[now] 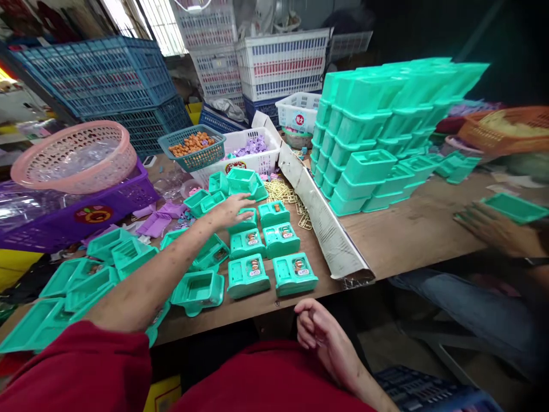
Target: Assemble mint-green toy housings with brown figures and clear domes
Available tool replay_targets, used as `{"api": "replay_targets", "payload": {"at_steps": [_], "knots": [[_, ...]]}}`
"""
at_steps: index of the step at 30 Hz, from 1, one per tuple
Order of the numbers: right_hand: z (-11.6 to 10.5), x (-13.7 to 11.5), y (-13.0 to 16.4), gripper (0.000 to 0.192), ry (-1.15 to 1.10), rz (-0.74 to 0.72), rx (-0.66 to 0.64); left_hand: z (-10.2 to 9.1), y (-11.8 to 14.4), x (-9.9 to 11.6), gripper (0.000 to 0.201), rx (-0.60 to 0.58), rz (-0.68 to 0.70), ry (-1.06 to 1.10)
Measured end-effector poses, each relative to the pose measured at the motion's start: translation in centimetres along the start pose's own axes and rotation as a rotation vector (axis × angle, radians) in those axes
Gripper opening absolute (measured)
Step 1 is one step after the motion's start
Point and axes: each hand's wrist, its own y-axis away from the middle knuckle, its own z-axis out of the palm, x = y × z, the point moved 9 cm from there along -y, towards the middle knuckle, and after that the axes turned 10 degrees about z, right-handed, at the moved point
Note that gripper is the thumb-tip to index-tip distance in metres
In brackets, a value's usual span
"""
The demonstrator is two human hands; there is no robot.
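Head view: my left hand [231, 209] reaches out over the table [407, 234], fingers spread flat on a teal case [244, 220] in the rows of filled cases [263, 252] near the front edge; nothing gripped, as far as I can see. My right hand [319, 335] hangs below the table edge, fingers loosely curled, empty. Empty teal trays [86, 280] are heaped to the left. A cardboard strip [321, 217] splits the table; right of it stands a tall teal stack [377, 131]. A co-worker's hand [489, 226], blurred, rests just beside another teal tray [514, 207] at far right. Behind: pink basket [75, 154], blue crates [103, 77], white baskets [281, 60].
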Motion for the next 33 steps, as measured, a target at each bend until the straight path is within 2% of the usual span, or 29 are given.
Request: {"api": "replay_targets", "payload": {"at_steps": [2,4,7,9,10,12,14,18,21,23,24,26,28,30,32,33], "knots": [[1.2,-1.1,0.3,0.046,-0.126,0.004,-0.009,-0.3,2.2,4.8,0.049,0.054,0.066,0.017],[3.2,-2.9,0.3,0.062,-0.219,0.004,-0.065,-0.2,4.7,10.7,0.042,0.089,0.151,0.065],[5.5,-5.6,-0.1,0.053,-0.272,0.000,-0.119,1.3,8.0,18.3,0.037,0.010,0.229,0.183],[6.3,-6.8,-0.4,0.061,-0.206,-0.033,-0.088,2.4,9.7,21.6,0.038,-0.034,0.277,0.269],[6.4,-7.3,-0.5,0.068,-0.162,-0.061,-0.063,2.8,10.4,22.4,0.039,-0.031,0.287,0.303],[6.5,-8.0,-0.3,0.083,-0.079,-0.140,-0.014,3.2,11.4,22.6,0.040,0.022,0.267,0.346],[6.4,-8.2,-0.1,0.084,-0.016,-0.192,0.000,3.3,12.1,21.3,0.039,0.089,0.190,0.379],[6.0,-7.2,-0.2,0.063,0.009,-0.172,-0.014,4.1,13.1,18.4,0.027,0.182,-0.044,0.522],[5.6,-6.5,-0.5,0.049,0.030,-0.159,-0.006,4.5,13.8,17.1,0.038,0.353,-0.178,0.696],[5.2,-6.2,-0.9,0.036,0.054,-0.148,0.019,4.9,14.1,17.1,0.045,0.404,-0.204,0.742],[4.8,-6.2,-1.0,0.033,0.055,-0.153,0.042,4.9,14.1,17.4,0.040,0.402,-0.191,0.711],[4.0,-6.4,-1.1,0.033,0.049,-0.186,0.089,4.4,14.1,18.3,0.018,0.363,-0.130,0.540],[3.3,-6.8,-1.1,0.034,0.079,-0.224,0.117,3.7,14.0,19.5,0.012,0.295,-0.042,0.329],[3.1,-6.8,-1.3,0.033,0.141,-0.236,0.109,3.8,13.7,20.8,0.028,0.171,0.070,0.187],[3.1,-6.6,-1.5,0.034,0.154,-0.237,0.095,4.7,13.5,22.0,0.052,0.021,0.187,0.115],[3.0,-6.5,-1.7,0.036,0.128,-0.235,0.085,5.3,13.4,22.4,0.056,-0.047,0.240,0.080]]}}
